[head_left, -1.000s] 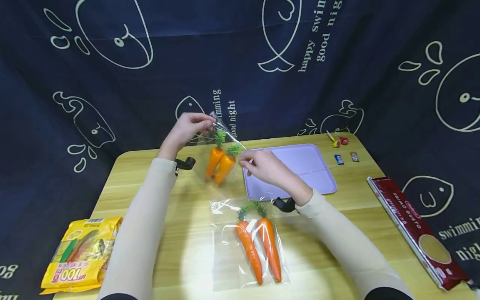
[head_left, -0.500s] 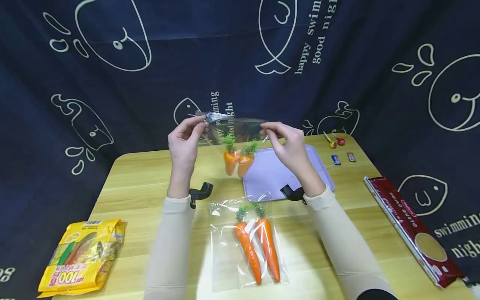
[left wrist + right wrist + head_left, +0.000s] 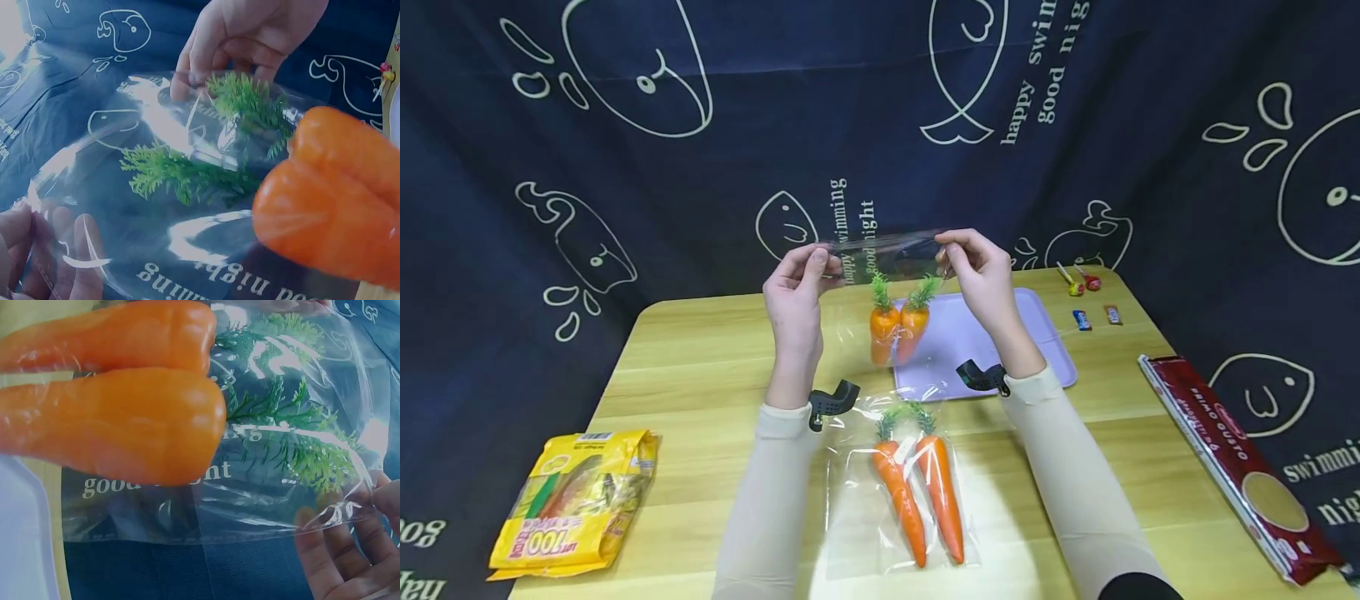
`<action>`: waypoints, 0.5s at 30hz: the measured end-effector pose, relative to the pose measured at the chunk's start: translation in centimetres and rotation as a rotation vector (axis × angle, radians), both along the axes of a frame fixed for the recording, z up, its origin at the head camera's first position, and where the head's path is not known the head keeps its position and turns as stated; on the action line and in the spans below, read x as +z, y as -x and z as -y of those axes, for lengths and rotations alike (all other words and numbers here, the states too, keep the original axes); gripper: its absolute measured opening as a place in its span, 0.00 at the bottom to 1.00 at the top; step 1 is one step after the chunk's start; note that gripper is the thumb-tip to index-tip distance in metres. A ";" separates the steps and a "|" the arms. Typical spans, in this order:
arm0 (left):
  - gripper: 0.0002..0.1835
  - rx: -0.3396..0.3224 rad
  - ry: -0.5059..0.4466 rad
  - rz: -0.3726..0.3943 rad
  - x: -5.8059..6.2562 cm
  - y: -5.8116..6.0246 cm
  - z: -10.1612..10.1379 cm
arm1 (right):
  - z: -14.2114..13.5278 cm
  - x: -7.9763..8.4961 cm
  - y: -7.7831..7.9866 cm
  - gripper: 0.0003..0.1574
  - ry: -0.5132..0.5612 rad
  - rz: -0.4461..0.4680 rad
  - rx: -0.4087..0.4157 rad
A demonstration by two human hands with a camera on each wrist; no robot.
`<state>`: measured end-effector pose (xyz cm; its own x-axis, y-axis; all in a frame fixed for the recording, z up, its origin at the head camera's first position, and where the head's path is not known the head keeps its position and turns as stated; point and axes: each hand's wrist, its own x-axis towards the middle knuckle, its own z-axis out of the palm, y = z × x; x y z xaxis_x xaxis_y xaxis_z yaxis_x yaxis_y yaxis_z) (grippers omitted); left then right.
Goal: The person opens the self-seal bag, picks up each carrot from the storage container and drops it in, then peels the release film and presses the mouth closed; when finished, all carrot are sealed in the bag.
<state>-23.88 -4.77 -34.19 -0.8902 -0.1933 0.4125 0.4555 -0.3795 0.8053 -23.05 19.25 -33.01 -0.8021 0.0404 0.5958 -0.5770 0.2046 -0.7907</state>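
Dark blue cloth with white fish outlines [image 3: 730, 92] is hanging behind a pale wooden table [image 3: 700, 358]. Above this table, we are seeing a clear, shiny plastic bag [image 3: 891, 248], with two plump orange carrots with green leafy tops [image 3: 883, 327] hanging inside it. Our left hand [image 3: 797, 287] is pinching one upper corner between thumb and fingers; our right hand [image 3: 977, 271] is pinching the opposite corner. We are probably holding it so in order that the film stays stretched and the weight hangs down. Behind the carrots, a flat lilac tray [image 3: 1022, 325] is lying partly covered from view. Nearer to us, a second clear bag [image 3: 850, 533] with two long orange carrots [image 3: 938, 492] is lying flat, perhaps for keeping them together. Both wrist views are cutting off the plump carrots' tips, and glare is making the bag's mouth hard to read; we cannot tell if it is sealed.
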 end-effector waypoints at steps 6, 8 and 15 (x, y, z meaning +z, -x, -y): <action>0.16 0.004 -0.008 0.010 0.1 -0.2 -0.3 | -0.1 0.1 0.3 0.12 0.025 0.013 -0.010; 0.16 0.009 0.003 0.006 0.2 -0.2 -0.4 | 0.1 0.3 0.2 0.12 -0.001 -0.013 -0.056; 0.13 -0.006 0.020 0.006 0.3 -0.5 -0.6 | 2.8 0.8 0.0 0.06 -0.152 -0.468 -0.322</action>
